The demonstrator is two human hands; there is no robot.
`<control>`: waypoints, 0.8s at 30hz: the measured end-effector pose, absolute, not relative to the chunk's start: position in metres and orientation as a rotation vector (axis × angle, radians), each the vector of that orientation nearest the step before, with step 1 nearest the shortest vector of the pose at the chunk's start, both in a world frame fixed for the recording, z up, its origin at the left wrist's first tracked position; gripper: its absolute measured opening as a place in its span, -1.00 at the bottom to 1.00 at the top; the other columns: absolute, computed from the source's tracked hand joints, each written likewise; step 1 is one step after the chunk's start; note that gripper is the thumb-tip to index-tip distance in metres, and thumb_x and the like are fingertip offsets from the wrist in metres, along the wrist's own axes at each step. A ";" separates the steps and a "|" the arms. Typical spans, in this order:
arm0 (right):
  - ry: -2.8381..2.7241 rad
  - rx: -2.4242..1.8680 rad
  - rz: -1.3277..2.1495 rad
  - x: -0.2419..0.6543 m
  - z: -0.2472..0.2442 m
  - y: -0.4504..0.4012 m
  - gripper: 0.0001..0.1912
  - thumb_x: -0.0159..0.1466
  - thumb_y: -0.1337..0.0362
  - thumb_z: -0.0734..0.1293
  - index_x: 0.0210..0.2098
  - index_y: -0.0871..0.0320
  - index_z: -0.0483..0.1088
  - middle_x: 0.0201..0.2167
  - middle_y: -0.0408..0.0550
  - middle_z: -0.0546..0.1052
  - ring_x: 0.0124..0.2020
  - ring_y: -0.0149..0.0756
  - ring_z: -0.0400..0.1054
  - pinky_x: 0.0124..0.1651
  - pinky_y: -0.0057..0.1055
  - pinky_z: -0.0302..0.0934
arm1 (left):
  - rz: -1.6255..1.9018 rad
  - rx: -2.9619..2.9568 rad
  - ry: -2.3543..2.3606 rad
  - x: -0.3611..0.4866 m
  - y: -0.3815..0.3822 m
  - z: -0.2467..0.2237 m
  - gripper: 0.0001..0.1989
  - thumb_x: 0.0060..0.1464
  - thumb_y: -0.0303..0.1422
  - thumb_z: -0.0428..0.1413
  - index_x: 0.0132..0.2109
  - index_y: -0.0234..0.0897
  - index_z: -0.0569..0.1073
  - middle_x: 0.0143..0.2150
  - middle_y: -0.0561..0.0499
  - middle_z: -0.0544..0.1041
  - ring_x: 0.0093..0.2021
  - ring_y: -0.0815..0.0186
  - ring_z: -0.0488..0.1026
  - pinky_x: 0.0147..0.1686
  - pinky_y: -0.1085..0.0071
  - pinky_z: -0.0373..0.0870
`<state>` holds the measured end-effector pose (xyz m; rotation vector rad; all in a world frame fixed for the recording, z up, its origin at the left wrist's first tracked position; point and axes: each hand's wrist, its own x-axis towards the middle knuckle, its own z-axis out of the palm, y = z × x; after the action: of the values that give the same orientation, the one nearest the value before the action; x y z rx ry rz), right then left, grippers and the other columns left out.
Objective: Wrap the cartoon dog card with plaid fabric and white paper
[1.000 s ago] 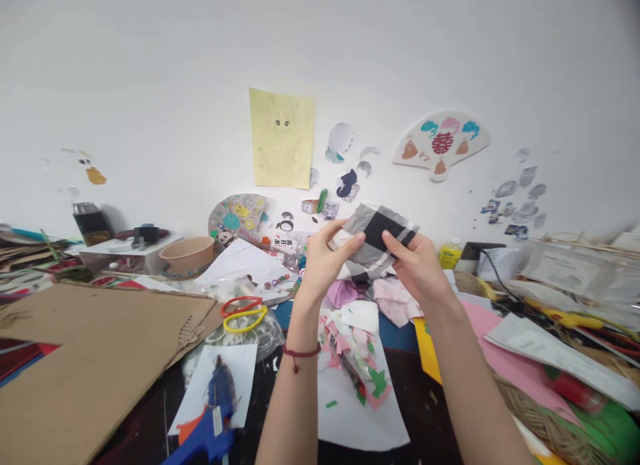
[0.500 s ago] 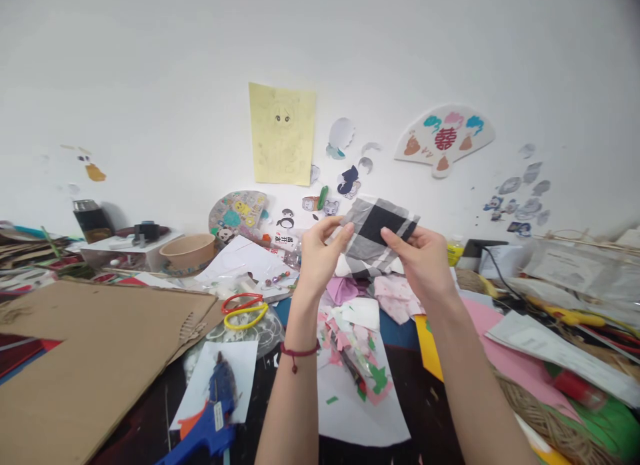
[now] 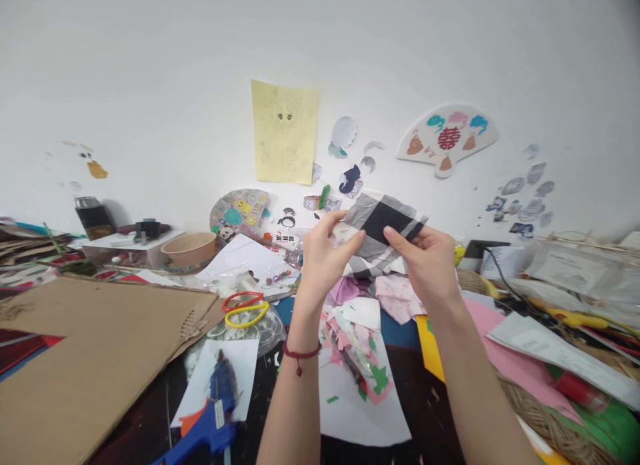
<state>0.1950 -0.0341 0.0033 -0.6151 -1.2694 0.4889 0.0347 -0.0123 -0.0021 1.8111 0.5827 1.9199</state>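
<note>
A black, grey and white checked piece of cloth (image 3: 383, 222) is held up above the table between both hands. My left hand (image 3: 327, 252) pinches its left side, thumb in front and fingers behind. On the right side, my right hand (image 3: 425, 255) grips it the same way, the thumb lying on the black square. The lower part of the cloth hangs down in folds. Just below it lie a purple cloth (image 3: 345, 290) and a pink patterned cloth (image 3: 399, 297).
Paper scraps (image 3: 377, 378) lie on a white sheet (image 3: 360, 422) beneath my arms. To the left are a blue glue gun (image 3: 215, 418), scissors with red and yellow handles (image 3: 246, 314) and a large cardboard sheet (image 3: 100, 345). Twine (image 3: 543, 415) and pink paper (image 3: 520, 365) are on the right.
The left thumb has shifted right across the cloth, and the cloth's top edge has tilted slightly. Both hands still hold it. The view has moved a little.
</note>
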 end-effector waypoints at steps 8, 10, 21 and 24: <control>-1.248 -0.599 0.482 0.194 0.003 -0.033 -0.72 0.12 0.18 0.55 -0.19 0.13 0.61 -0.16 -0.03 0.66 -0.06 -0.04 0.54 0.06 -0.10 0.43 | 1.897 1.859 0.474 0.034 -0.011 -0.002 -0.75 0.18 -0.30 0.21 0.00 -0.24 0.52 0.00 -0.09 0.60 0.01 0.18 0.51 0.06 0.27 0.39; -1.240 -0.601 0.483 0.195 0.003 -0.033 -0.71 0.11 0.17 0.55 -0.20 0.13 0.62 -0.17 -0.03 0.66 -0.05 -0.04 0.54 0.06 -0.11 0.43 | 1.909 1.867 0.473 0.033 -0.009 -0.002 -0.77 0.19 -0.30 0.19 -0.02 -0.23 0.52 0.00 -0.09 0.60 0.02 0.18 0.51 0.07 0.27 0.39; -1.289 -0.627 0.531 0.197 0.002 -0.033 -0.74 0.14 0.16 0.53 -0.20 0.15 0.62 -0.20 -0.03 0.67 -0.18 -0.11 0.57 -0.07 -0.20 0.47 | 1.925 1.972 0.579 0.032 -0.013 0.001 -0.44 -0.03 -0.19 0.37 0.11 -0.14 0.42 0.08 -0.06 0.54 -0.01 0.21 0.48 0.02 0.30 0.37; -1.309 -0.611 0.576 0.198 0.000 -0.030 -0.74 0.17 0.14 0.52 -0.20 0.14 0.62 -0.24 -0.05 0.67 -0.17 -0.12 0.56 -0.08 -0.22 0.46 | 1.930 1.891 0.641 0.034 -0.008 -0.002 -0.72 0.17 -0.10 0.20 -0.20 -0.24 0.49 -0.32 0.03 0.53 -0.32 0.34 0.41 -0.25 0.39 0.34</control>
<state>0.1978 -0.0299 -0.0001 -0.6108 -1.3090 0.5759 0.0342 -0.0077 -0.0024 1.8910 0.6405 1.9298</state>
